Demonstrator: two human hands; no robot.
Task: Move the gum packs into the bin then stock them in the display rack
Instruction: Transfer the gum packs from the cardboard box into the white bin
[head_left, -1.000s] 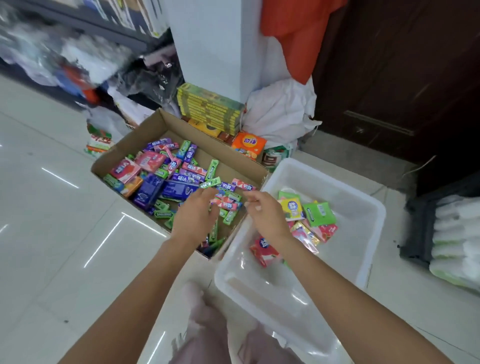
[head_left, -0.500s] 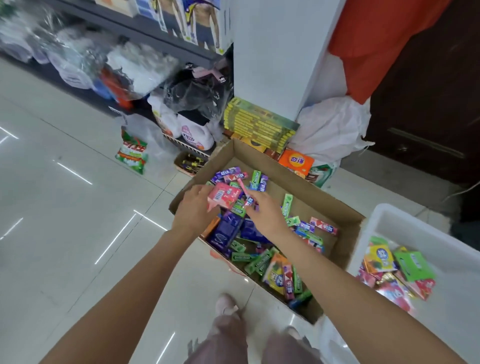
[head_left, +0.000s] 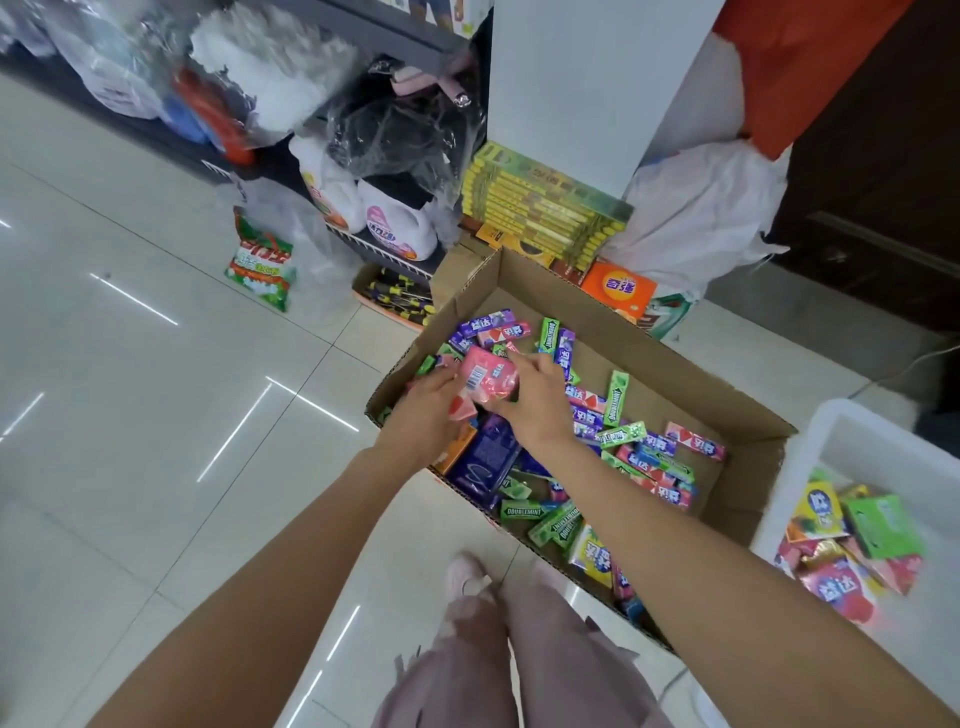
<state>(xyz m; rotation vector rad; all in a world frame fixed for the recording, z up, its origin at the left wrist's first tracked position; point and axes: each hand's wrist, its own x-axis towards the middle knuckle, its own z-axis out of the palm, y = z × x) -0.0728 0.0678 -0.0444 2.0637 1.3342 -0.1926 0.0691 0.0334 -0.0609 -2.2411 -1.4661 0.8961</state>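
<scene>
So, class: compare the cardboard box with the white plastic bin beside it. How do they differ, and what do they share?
The cardboard box is brown with folded flaps; the white plastic bin is smooth with a rounded rim. The box holds many scattered gum packs; the bin holds only a small cluster. Both hands reach into the box; none reaches into the bin. Both stand open-topped on the tiled floor and hold gum.

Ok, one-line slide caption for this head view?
Both hands, left and right, lift a pink gum pack from the cardboard box of loose gum; white bin waits alongside.
</scene>
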